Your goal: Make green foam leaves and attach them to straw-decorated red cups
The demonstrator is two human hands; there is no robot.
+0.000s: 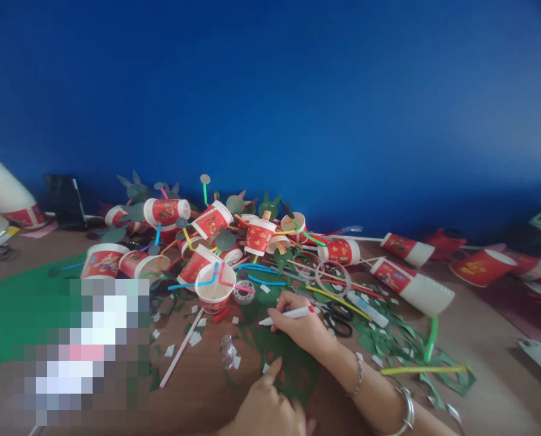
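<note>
My right hand [304, 330] is closed around a white marker [288, 313] with a red end, its tip pointing left over a sheet of green paper [293, 363]. Reddish lines are drawn on that sheet. Below it, my left hand [270, 409] rests with the index finger stretched out onto the paper, holding nothing; its other fingers are partly bent. A small red cap [222, 315] lies to the left of the marker. Just beyond my hands stands a red and white paper cup [215, 289] with straws in it, beside a roll of tape [244, 292].
A heap of paper cups [166, 212] with straws and green cut-outs runs along the blue wall [270, 109]. Black-handled scissors [340, 318], a glue stick [368, 309] and green scraps [397, 339] lie right. A pink-white straw [182, 348] lies left, near a blurred-out patch.
</note>
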